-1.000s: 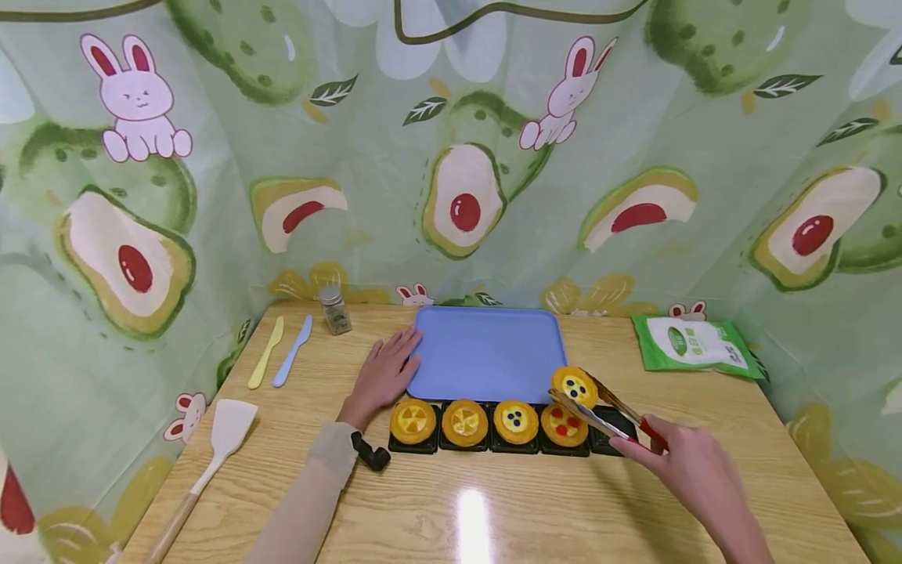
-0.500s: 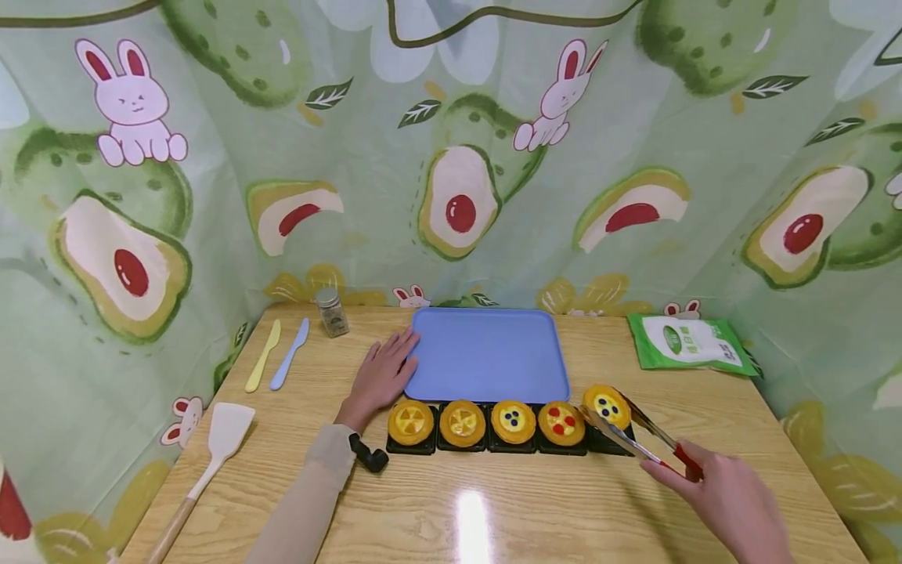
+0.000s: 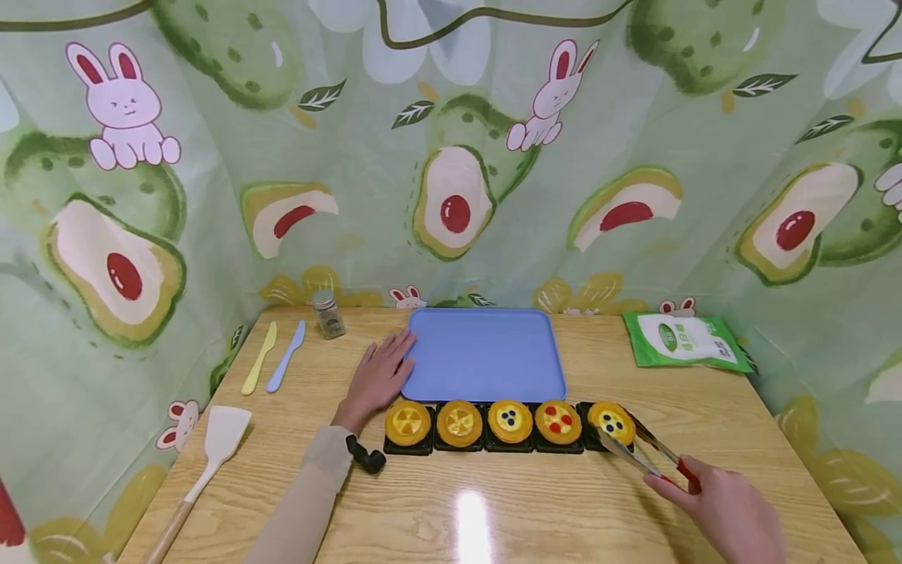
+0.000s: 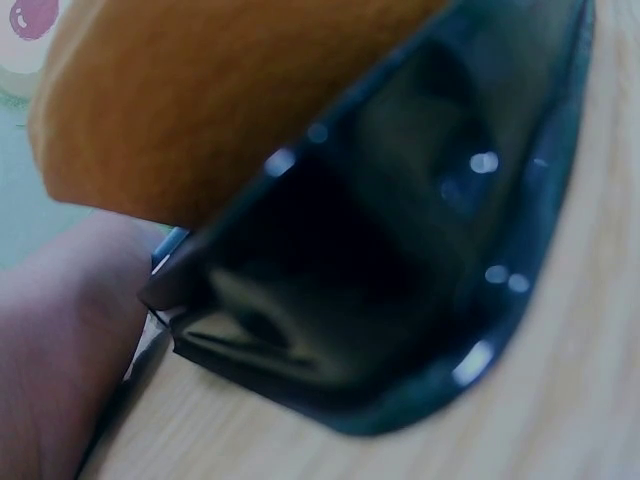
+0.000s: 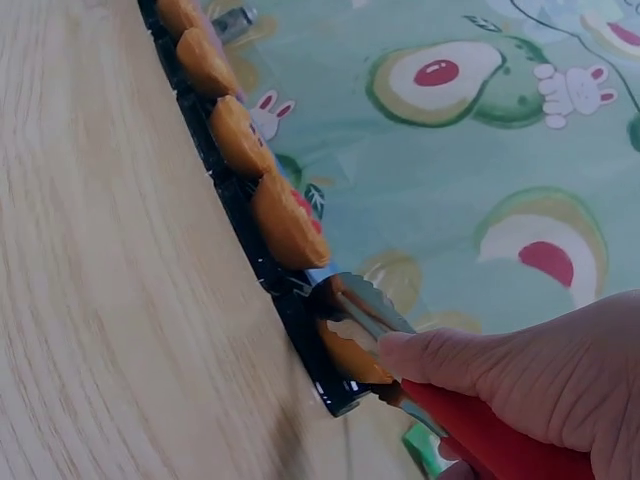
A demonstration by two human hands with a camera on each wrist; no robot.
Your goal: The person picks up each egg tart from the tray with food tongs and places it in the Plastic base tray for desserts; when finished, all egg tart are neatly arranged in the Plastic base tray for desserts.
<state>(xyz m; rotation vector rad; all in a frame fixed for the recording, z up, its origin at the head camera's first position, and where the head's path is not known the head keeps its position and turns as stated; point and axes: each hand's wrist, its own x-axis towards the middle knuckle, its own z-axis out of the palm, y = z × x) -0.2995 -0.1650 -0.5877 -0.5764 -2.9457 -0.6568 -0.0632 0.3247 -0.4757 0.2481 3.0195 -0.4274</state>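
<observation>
My right hand (image 3: 733,501) grips metal tongs (image 3: 651,462) with red handles. The tongs' tips straddle an egg tart (image 3: 611,423) with dark blue dots, which sits in the rightmost black tray (image 3: 586,439) of a row. In the right wrist view the tongs (image 5: 375,310) lie around that tart (image 5: 352,355), seen from the side. My left hand (image 3: 377,376) lies flat on the table with fingers extended, its fingertips touching the left edge of a blue tray (image 3: 486,356). A blurred tart (image 4: 200,100) and black tray (image 4: 360,250) fill the left wrist view.
More tarts fill the row to the left, one with red dots (image 3: 559,423). At left lie a white spatula (image 3: 224,435), a yellow knife (image 3: 261,359) and a blue knife (image 3: 286,357). A glass shaker (image 3: 329,315) stands behind; a green-white bag (image 3: 687,341) lies at right.
My right hand has carried the blue-dotted tart in the tongs from above the red-dotted tart rightward and down into the rightmost black tray. The left hand stays by the blue tray.
</observation>
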